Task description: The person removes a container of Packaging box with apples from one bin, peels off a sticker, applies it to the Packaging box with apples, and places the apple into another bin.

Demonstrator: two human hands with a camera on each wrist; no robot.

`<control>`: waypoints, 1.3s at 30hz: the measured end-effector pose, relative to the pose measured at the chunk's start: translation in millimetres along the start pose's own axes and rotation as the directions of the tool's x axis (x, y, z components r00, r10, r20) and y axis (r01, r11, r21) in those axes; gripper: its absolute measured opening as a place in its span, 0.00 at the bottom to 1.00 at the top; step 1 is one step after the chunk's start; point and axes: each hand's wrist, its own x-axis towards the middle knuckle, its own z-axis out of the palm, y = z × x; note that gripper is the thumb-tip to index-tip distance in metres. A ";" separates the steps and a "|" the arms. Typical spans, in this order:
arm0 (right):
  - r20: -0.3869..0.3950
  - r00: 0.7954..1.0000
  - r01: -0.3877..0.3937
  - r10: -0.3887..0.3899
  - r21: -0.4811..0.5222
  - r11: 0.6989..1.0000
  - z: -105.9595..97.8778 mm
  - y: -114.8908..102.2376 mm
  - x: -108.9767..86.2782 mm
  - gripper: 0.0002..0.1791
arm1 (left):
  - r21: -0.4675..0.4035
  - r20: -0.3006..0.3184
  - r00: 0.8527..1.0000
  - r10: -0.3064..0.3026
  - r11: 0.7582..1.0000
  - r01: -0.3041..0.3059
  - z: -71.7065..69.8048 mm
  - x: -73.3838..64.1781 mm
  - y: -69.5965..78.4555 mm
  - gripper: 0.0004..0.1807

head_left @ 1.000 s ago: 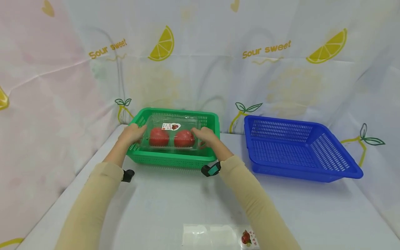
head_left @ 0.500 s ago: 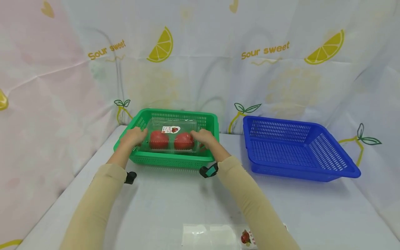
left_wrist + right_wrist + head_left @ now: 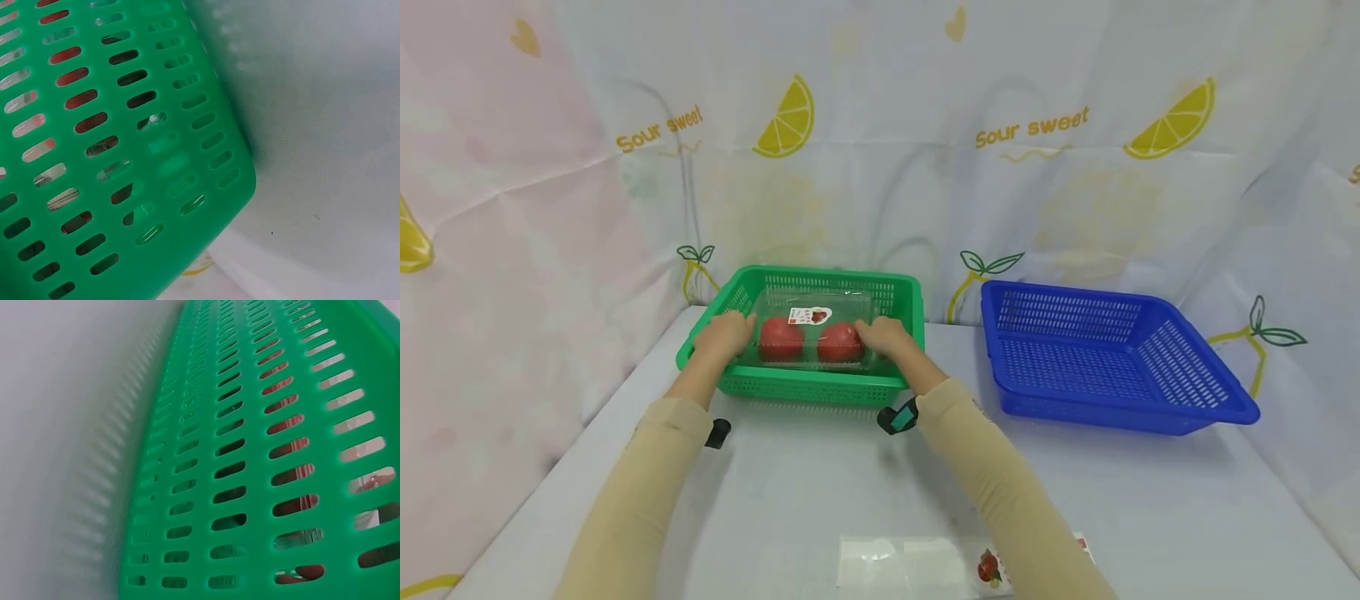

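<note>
A clear plastic fruit box point(image 3: 811, 332) with a white label sits within the green basket point(image 3: 820, 377) in the head view. Two round red fruits point(image 3: 782, 340) show through its lid. My left hand point(image 3: 726, 335) grips the box's left end, and my right hand point(image 3: 886, 335) grips its right end, thumbs on top. The other fingers are mostly hidden. In the left wrist view, the slotted basket wall point(image 3: 131, 144) fills the left half, with red behind its slots. The right wrist view also faces the basket's slotted wall point(image 3: 250, 462), which hides the hand.
A blue slotted basket point(image 3: 1075, 362) stands to the right on the white table point(image 3: 805, 475). Near the front edge lies a flat-looking clear plastic piece point(image 3: 910, 562) with a red fruit label, partly covered by the right sleeve. A lemon-print cloth point(image 3: 865, 167) hangs right behind the baskets.
Both hands have lowered the fruit box slightly deeper into the green basket, keeping their grip. The left hand has shifted a little right and down. The head view has tilted slightly upward.
</note>
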 end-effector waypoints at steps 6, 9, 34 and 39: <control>0.000 1.000 -0.024 0.024 -0.050 0.998 4.0 -2.5 5.2 0.27 | 0.006 -0.015 1.000 -0.009 1.000 0.009 1.5 2.6 -0.8 0.27; -0.009 1.000 -0.013 0.012 -0.076 0.997 5.5 -2.3 5.4 0.27 | 0.010 -0.016 1.000 -0.005 1.000 0.005 2.0 3.6 -1.9 0.27; -0.108 0.991 0.067 -0.078 -0.101 0.993 6.8 -8.7 0.4 0.36 | 0.066 -0.143 0.990 0.014 0.998 -0.005 1.8 5.0 -2.3 0.28; -0.156 0.979 0.118 -0.132 -0.096 0.988 5.5 -9.1 -1.7 0.34 | 0.086 -0.146 0.989 0.037 0.996 -0.024 -1.6 -1.9 1.2 0.28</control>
